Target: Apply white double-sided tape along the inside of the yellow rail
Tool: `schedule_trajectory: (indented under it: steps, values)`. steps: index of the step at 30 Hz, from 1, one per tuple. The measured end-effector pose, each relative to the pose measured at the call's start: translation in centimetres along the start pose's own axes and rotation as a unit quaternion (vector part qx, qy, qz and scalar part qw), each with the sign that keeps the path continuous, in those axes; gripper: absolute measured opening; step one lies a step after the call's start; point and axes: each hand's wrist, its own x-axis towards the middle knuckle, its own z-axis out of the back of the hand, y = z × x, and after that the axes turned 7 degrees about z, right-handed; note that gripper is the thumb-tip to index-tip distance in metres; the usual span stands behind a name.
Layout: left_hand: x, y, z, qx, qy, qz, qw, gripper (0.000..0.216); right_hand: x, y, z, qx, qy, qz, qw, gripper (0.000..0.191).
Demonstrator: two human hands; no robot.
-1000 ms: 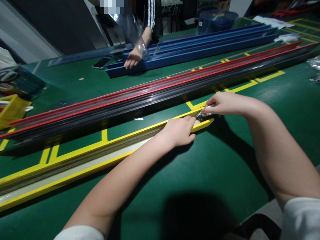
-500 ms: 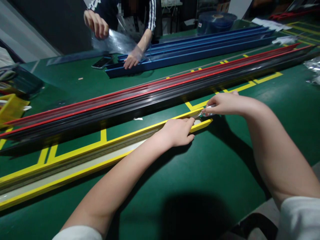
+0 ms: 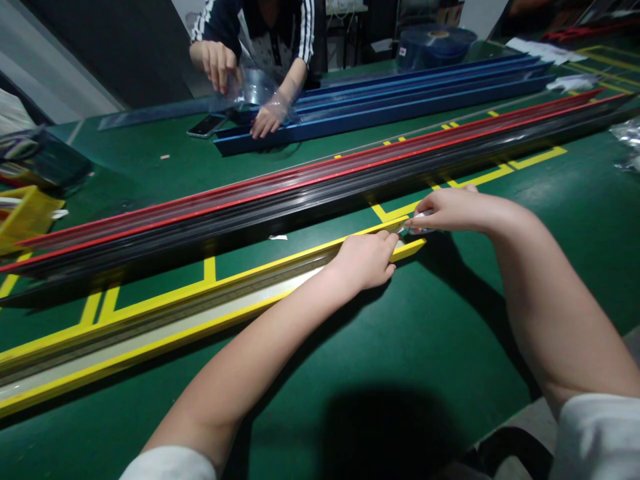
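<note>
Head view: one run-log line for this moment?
left hand: clasps yellow rail near its end | right hand: pinches small pale piece at rail end | behind: red-black rails, blue rails, co-worker's hands on clear film

Rail [image 3: 150, 340] before the bundle [image 3: 250, 200], phone [image 3: 206, 125] probably behind.

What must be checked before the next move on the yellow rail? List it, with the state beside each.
1. Left hand rests on the yellow rail near its end: ok.
2. Right hand pinches a pale strip at that end: ok.
3. Strip attached to the rail: cannot tell.
4. Rail lies flat on the green table: ok.
5. Red and black rails lie apart from the yellow one: ok.
6. Co-worker's hand is far off, at the blue rails: ok.
</note>
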Motion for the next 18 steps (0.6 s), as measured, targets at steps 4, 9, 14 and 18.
schedule_trajectory:
  steps: [4, 9, 14, 18]
  values:
    - [0.0, 0.2, -0.3, 0.002, -0.009, -0.004, 1.000, 0.039, -0.2, 0.2, 0.1, 0.000, 0.000, 0.008, 1.000, 0.037]
    - [0.1, 0.2, -0.3, -0.009, -0.017, -0.015, 1.000, 0.042, -0.6, 0.7, 0.4, -0.004, 0.011, 0.013, 1.000, 0.041]
    - [0.5, -0.1, 0.4, -0.019, 0.009, -0.008, 1.000, 0.039, -0.1, 0.0, -0.1, -0.031, 0.002, 0.001, 1.000, 0.049]
    - [1.2, -0.5, 0.4, -0.031, 0.011, -0.010, 0.999, 0.037, 0.7, -0.8, -0.7, -0.050, -0.007, -0.001, 0.999, 0.058]
